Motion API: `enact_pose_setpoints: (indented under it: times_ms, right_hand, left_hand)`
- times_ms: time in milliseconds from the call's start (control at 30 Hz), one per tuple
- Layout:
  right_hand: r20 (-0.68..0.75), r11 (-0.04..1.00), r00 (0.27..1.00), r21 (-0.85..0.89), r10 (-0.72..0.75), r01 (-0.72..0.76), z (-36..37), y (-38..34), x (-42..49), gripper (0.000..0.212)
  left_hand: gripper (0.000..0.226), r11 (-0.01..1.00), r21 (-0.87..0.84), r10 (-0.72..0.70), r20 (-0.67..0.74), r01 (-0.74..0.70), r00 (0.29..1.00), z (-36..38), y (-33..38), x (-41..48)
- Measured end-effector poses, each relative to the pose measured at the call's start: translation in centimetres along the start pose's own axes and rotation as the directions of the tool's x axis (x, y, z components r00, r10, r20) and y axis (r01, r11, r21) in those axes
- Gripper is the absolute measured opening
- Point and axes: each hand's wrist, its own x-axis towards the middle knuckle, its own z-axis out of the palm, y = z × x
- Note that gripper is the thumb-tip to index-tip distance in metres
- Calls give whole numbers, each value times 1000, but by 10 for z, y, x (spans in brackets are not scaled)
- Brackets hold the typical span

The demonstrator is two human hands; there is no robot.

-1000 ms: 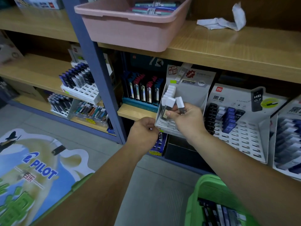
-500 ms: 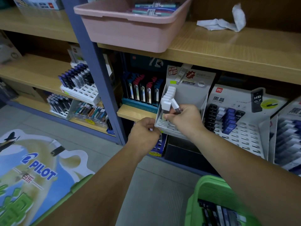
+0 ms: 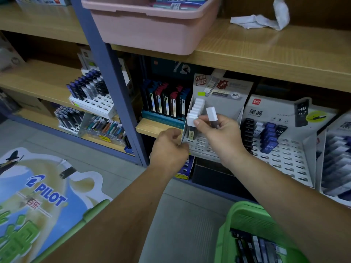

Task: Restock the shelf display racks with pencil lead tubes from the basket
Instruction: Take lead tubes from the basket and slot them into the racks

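Note:
A grey slotted display rack (image 3: pixel 202 144) stands on the lower shelf with a row of white-capped lead tubes (image 3: pixel 195 111) along its left side. My right hand (image 3: pixel 220 137) holds one white-capped lead tube (image 3: pixel 212 118) upright over the rack, and its thumb touches the front tube of the row. My left hand (image 3: pixel 169 149) grips the rack's lower left corner. The green basket (image 3: pixel 245 221) at the bottom right contains several more tubes.
A second white rack (image 3: pixel 284 154) with black and blue HB 0.7 tubes stands to the right. Boxed leads (image 3: pixel 165 103) sit behind on the left. A pink tub (image 3: pixel 152 33) and a crumpled paper (image 3: pixel 260 18) are on the upper shelf. A blue post (image 3: pixel 108 78) divides the shelves.
My right hand has settled the front tube into the row and lifted the second tube more upright. My left hand has stayed on the rack's corner.

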Motion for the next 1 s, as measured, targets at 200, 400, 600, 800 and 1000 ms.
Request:
enact_pose_setpoints:
  times_ms: [200,400,600,800,1000]
  right_hand:
    - [90,960,975,177,201,-215,-9,-24,-2,50]
    - [376,914,891,208,254,-348,-35,-41,-17,58]
    - [400,926,839,-81,369,-368,-50,-38,-30,37]
    - [328,953,900,-192,288,-235,-46,-44,-32,35]
    - [306,975,928,-139,211,-176,-32,-48,-41,18]
  left_hand:
    - [35,993,-22,113,-81,-115,990,8,10,-1]
    - [22,991,-81,98,-74,-104,992,14,16,-3]
    - [21,987,-130,73,-136,-91,988,11,20,-2]
    - [24,976,-151,149,-77,-159,986,-2,31,-15]
    - [27,970,-137,216,110,-200,970,-9,41,-39]
